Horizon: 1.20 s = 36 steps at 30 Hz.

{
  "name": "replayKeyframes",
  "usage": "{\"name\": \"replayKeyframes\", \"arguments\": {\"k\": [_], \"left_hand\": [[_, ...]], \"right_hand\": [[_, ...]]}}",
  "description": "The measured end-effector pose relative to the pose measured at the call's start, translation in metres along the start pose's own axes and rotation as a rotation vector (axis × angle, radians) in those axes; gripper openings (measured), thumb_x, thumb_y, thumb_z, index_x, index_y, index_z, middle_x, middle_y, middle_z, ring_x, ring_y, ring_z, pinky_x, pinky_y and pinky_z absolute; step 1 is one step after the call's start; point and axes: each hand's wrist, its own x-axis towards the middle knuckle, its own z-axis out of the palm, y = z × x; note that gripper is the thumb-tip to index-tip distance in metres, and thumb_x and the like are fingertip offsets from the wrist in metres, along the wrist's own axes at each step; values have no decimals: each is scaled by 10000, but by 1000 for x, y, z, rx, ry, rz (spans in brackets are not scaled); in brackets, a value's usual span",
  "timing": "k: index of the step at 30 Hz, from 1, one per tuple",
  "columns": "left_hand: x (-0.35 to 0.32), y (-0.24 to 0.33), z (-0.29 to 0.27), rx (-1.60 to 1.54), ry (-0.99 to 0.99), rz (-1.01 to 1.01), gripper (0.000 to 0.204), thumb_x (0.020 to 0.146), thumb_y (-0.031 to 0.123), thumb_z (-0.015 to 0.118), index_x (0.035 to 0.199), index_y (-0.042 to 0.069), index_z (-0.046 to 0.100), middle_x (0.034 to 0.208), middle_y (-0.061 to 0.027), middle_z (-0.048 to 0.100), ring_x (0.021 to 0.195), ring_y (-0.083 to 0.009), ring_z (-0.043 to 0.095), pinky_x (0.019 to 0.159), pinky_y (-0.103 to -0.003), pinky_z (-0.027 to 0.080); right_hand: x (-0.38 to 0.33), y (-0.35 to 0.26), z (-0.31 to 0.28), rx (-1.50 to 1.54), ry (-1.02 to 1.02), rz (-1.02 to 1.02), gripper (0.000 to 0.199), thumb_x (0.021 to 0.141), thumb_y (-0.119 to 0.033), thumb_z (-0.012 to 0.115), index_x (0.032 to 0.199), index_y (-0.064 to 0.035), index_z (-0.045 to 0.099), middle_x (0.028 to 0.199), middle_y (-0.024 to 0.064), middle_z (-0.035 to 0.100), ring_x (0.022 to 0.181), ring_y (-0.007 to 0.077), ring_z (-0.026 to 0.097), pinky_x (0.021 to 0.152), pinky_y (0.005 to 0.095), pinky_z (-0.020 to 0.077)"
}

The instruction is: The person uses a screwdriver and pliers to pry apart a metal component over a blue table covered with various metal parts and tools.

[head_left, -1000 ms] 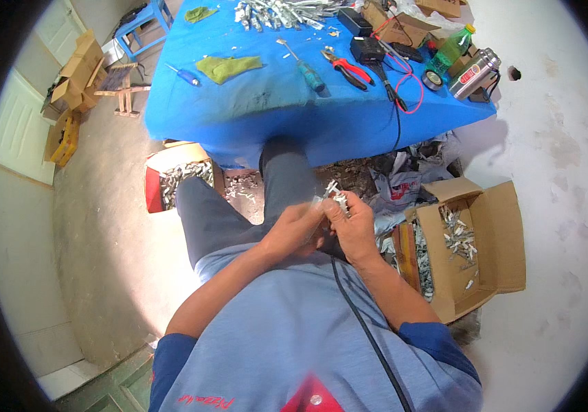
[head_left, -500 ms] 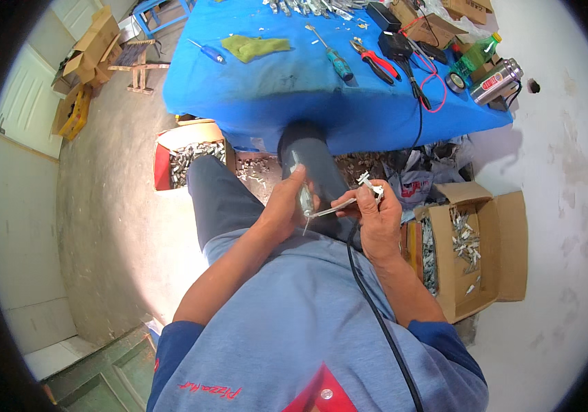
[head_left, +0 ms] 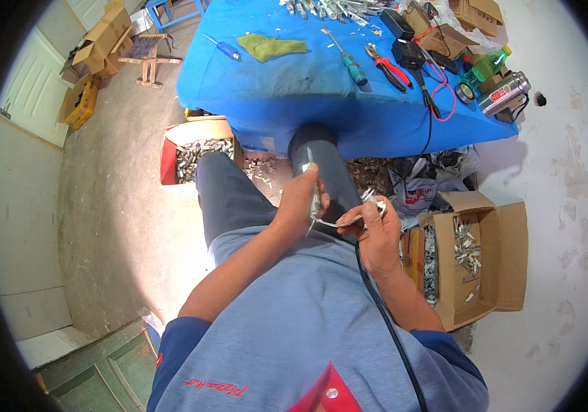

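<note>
Over my lap, my left hand (head_left: 299, 200) is closed around a slim, clear-and-silvery piece (head_left: 315, 204), whose upper end pokes out above the thumb. From its lower end a thin, pale strip (head_left: 332, 224) runs across to the fingers of my right hand (head_left: 378, 233). That hand pinches a small white plastic part (head_left: 371, 198) with short prongs. What exactly these parts are is too small to tell. A black cable (head_left: 376, 302) passes beneath my right hand and down over my shirt.
On the blue-covered table (head_left: 273, 117) lie a screwdriver (head_left: 353, 67), red-handled pliers (head_left: 390, 69), a blue-handled tool (head_left: 227, 49), a green cloth (head_left: 271, 47) and metal pieces (head_left: 335, 8). Boxes of small parts stand left (head_left: 169, 165) and right (head_left: 510, 257); a steel flask (head_left: 507, 94) is far right.
The strip between my hands now curves, where it was straighter. My right hand has come slightly closer to the left one and tilted the white part. The whole view has shifted a little.
</note>
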Motion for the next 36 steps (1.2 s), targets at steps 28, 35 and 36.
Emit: {"name": "replayKeyframes", "arguments": {"k": [28, 35, 36], "left_hand": [[-1, 5, -11, -160, -307, -52, 619, 1053, 630, 277, 880, 102, 550, 572, -57, 540, 459, -154, 450, 454, -287, 347], [-6, 3, -14, -125, -306, -125, 691, 1048, 651, 240, 817, 76, 543, 524, -64, 494, 437, -162, 436, 433, -285, 339], [-3, 3, -12, -121, -312, -146, 693, 1047, 655, 239, 815, 77, 542, 522, -62, 492, 435, -161, 436, 430, -283, 339]], "right_hand": [[-93, -125, -535, -728, 1499, -227, 389, 983, -308, 636, 988, 80, 666, 812, 128, 675, 694, 245, 623, 617, 392, 513], [-84, -116, -478, -575, 1609, -2, 540, 955, -454, 636, 1178, 36, 681, 1054, 157, 709, 960, 292, 670, 888, 483, 519], [-79, -114, -489, -761, 1514, 8, 545, 957, -445, 639, 1205, 39, 666, 1097, 160, 699, 981, 289, 668, 887, 471, 522]]}}
